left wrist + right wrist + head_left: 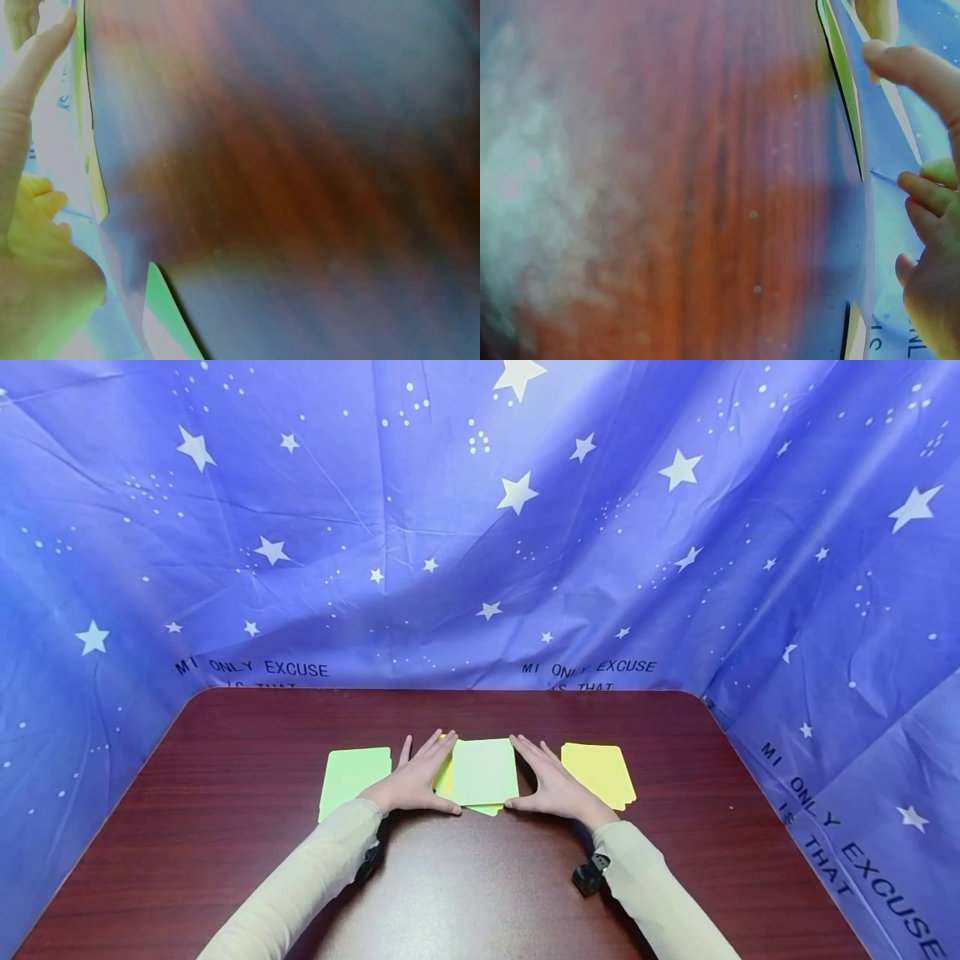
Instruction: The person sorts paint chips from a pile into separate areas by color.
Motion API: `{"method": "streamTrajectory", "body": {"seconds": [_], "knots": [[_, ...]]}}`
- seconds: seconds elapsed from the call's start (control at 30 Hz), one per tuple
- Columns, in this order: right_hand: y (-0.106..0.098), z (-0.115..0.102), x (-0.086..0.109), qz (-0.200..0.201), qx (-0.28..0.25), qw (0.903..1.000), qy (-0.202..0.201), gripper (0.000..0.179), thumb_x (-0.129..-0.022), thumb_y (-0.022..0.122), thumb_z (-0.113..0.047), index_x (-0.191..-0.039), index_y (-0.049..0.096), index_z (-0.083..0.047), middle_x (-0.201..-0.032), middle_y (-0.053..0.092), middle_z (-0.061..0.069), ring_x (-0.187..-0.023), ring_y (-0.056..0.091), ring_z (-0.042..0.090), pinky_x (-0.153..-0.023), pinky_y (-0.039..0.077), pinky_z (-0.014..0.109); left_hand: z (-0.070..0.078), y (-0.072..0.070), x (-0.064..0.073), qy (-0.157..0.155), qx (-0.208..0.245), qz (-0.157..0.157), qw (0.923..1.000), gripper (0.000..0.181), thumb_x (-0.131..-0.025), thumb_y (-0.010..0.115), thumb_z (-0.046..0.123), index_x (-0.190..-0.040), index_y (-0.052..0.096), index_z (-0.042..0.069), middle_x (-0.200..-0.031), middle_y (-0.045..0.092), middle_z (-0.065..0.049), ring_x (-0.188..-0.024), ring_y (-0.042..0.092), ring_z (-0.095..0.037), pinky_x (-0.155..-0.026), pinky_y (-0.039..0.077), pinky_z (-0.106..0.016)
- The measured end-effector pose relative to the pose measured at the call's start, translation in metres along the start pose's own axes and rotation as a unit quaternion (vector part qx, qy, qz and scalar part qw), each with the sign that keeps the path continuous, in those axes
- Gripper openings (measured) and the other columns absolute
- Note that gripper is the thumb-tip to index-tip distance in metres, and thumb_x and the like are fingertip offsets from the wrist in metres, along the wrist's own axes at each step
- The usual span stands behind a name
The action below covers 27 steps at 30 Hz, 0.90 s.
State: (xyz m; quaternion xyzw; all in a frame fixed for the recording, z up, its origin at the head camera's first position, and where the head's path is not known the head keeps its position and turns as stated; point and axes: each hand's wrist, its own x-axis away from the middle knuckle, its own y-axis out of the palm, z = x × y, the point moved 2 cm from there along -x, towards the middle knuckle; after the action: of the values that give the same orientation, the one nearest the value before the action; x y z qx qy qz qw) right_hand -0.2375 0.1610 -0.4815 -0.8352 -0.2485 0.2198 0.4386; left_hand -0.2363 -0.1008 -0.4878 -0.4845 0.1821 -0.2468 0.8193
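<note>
In the head view a pale green card [486,772] tops the middle stack at the table's centre, with a yellow card [444,777] poking out at its left. My right hand [555,787] holds the pale green card at its right side, thumb on the near edge and fingers at the far corner. The right wrist view shows that card [900,112] edge-on, above the stack edge [844,82]. My left hand [414,782] lies along the stack's left side, fingers stretched forward and thumb near the front edge. Its thumb [45,56] overlaps the stack edge in the left wrist view.
A stack of green cards [355,777] lies left of my left hand, and a stack of yellow cards [597,772] lies beyond my right hand. The brown wooden table [442,877] has a blue star-printed curtain [420,527] behind it and along its sides.
</note>
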Motion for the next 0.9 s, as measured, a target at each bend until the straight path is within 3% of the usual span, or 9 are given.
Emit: {"method": "streamTrajectory", "body": {"seconds": [0.2,0.43,0.7,0.9], "knots": [[-0.002,-0.001,0.001,0.007,-0.031,0.9995,0.006,0.102,-0.073,0.082,-0.034,-0.151,0.026,0.002,-0.154,0.027,0.021,-0.143,0.020,0.035,-0.114,0.010,0.050,-0.001,-0.002,0.002,0.025,0.034,0.028,0.9987,0.122,-0.067,0.083,0.054,-0.152,0.017,-0.003,-0.158,0.017,-0.018,-0.145,0.011,-0.035,-0.107,-0.002,-0.067],[-0.004,-0.006,0.004,0.007,-0.054,0.9983,0.020,0.101,-0.075,0.081,-0.037,-0.152,0.025,-0.002,-0.155,0.024,0.022,-0.142,0.016,0.043,-0.112,0.014,0.055,0.001,-0.007,0.005,0.042,0.063,0.022,0.9969,0.117,-0.073,0.081,0.049,-0.152,0.013,-0.004,-0.158,0.012,-0.020,-0.144,0.007,-0.038,-0.109,0.001,-0.063],[-0.010,-0.012,0.006,0.015,-0.121,0.9915,0.044,0.098,-0.076,0.081,-0.036,-0.153,0.027,-0.008,-0.156,0.023,0.019,-0.140,0.015,0.048,-0.109,0.020,0.060,0.008,-0.019,0.012,0.029,0.124,0.003,0.9919,0.113,-0.076,0.081,0.041,-0.152,0.010,-0.004,-0.158,0.009,-0.021,-0.144,0.006,-0.040,-0.111,0.004,-0.061],[-0.011,-0.018,0.002,0.010,-0.110,0.9931,0.039,0.098,-0.077,0.079,-0.038,-0.154,0.025,-0.011,-0.157,0.021,0.017,-0.140,0.014,0.047,-0.108,0.020,0.061,0.007,-0.024,0.016,0.021,0.124,0.005,0.9921,0.113,-0.076,0.082,0.039,-0.153,0.009,-0.003,-0.158,0.010,-0.021,-0.144,0.005,-0.040,-0.111,0.003,-0.060]]}}
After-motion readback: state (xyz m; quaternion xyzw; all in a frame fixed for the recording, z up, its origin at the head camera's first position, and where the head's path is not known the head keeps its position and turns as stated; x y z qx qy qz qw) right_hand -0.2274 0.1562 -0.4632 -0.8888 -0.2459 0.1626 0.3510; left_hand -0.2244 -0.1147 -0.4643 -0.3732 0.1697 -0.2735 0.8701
